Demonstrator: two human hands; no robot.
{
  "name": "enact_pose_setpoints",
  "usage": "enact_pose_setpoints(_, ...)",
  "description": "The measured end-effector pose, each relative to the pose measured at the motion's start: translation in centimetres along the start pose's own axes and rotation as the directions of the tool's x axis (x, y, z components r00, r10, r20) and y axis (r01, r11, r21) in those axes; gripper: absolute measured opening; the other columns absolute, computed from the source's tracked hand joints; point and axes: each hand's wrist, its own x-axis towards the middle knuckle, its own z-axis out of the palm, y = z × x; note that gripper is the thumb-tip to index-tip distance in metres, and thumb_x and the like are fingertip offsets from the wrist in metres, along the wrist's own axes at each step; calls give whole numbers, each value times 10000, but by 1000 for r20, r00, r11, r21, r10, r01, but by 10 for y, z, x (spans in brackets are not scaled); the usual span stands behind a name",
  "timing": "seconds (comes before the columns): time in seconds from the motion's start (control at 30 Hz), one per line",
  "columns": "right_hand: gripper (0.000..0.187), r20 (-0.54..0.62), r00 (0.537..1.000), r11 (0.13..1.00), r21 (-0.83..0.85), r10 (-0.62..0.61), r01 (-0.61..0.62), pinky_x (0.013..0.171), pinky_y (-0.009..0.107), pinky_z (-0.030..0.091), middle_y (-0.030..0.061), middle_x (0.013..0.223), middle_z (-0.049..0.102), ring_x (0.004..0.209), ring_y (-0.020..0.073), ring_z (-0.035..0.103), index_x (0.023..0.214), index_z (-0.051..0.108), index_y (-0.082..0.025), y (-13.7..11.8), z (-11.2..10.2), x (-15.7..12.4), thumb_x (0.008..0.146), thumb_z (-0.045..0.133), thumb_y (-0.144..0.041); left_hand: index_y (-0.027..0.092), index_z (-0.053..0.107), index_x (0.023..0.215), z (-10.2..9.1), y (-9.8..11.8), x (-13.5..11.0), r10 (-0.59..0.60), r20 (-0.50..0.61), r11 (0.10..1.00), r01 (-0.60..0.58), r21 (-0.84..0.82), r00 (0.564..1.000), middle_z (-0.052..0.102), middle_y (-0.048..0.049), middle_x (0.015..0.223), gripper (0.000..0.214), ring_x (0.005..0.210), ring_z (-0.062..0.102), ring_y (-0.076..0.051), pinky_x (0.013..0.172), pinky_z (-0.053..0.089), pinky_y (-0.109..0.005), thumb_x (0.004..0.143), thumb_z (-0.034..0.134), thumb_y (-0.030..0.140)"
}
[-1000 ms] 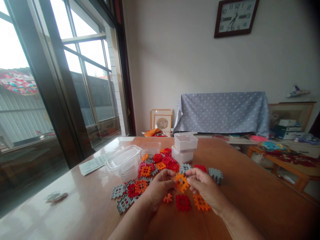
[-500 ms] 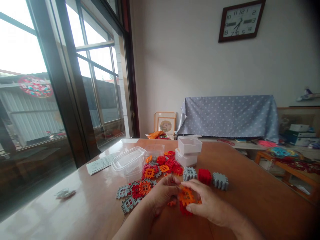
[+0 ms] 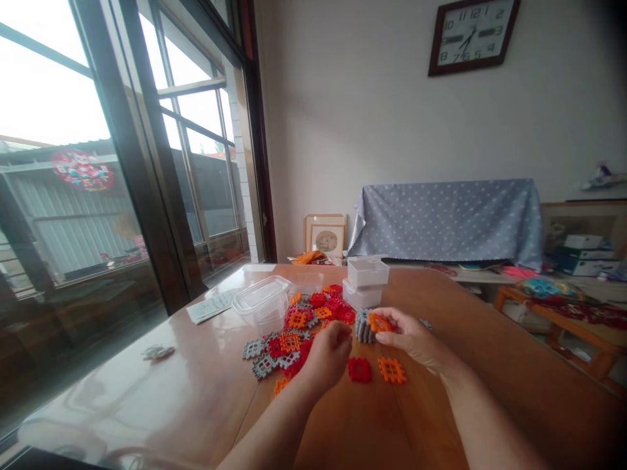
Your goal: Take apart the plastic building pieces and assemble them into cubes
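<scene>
A heap of grid-shaped plastic tiles [image 3: 304, 326] in red, orange and grey lies on the brown table [image 3: 484, 365]. My right hand [image 3: 409, 336] pinches a small orange tile stack [image 3: 379, 322] and holds it against a grey tile stack [image 3: 363, 326] standing on the table. My left hand [image 3: 329, 354] is curled into a loose fist just right of the heap; whether it holds anything is hidden. A single red tile [image 3: 359, 369] and a single orange tile [image 3: 392, 370] lie flat on the table in front of my hands.
Two stacked white boxes [image 3: 366, 282] stand behind the heap. Clear plastic tubs [image 3: 261, 301] sit at its left, with a printed paper [image 3: 211, 306] beside them. A small wrapper [image 3: 159, 352] lies near the window side. A covered bench and low shelves stand beyond the table.
My right hand lifted away from the left with the orange stack and carried it back to the grey stack. My left hand let go and curled shut beside the heap.
</scene>
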Motion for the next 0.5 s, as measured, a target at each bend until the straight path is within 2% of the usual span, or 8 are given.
enact_pose_setpoints(0.1, 528, -32, 999, 999, -36, -6, 5, 1041, 422, 488, 64, 1258, 677, 1166, 270, 633, 1264, 587, -244, 2, 0, -1, 776, 765, -342, 206, 650, 1012, 9, 3, -29, 116, 109, 940, -145, 310, 987, 679, -65, 991, 237, 927, 615, -207, 810, 458, -308, 843, 508, 120)
enact_pose_setpoints(0.17, 529, -71, 997, 993, -119, 3, -11, 1018, 407, 495, 59, 1253, 667, 1146, 265, 633, 1250, 596, -243, 5, -3, -3, 756, 765, -328, 214, 657, 1048, 16, 3, -45, 125, 171, 878, -189, 440, 977, 670, -81, 1051, 281, 991, 601, -230, 863, 456, -330, 839, 503, 106)
enact_pose_setpoints(0.23, 512, -93, 996, 968, -249, 17, -40, 996, 395, 495, 54, 1212, 661, 1108, 260, 636, 1224, 618, -237, 11, -9, -7, 739, 759, -317, 217, 663, 1034, 21, 1, -55, 115, 188, 822, -200, 534, 975, 657, -91, 1062, 258, 1010, 585, -245, 888, 451, -345, 861, 496, 123)
enact_pose_setpoints(0.37, 488, -38, 996, 860, -504, 77, -86, 953, 382, 486, 51, 1135, 626, 1034, 254, 624, 1164, 666, -224, 26, -23, -20, 693, 767, -300, 220, 666, 999, 26, -2, -59, 96, 177, 763, -187, 619, 979, 644, -97, 1042, 225, 994, 568, -252, 869, 441, -350, 896, 477, 157)
enact_pose_setpoints(0.5, 522, 23, 990, 807, -582, 142, -102, 947, 368, 472, 55, 1165, 601, 1036, 245, 605, 1201, 663, -232, 38, -29, -30, 695, 762, -315, 219, 656, 929, 26, -2, -56, 99, 172, 749, -187, 636, 980, 640, -94, 1009, 170, 970, 559, -254, 832, 424, -345, 894, 496, 174)
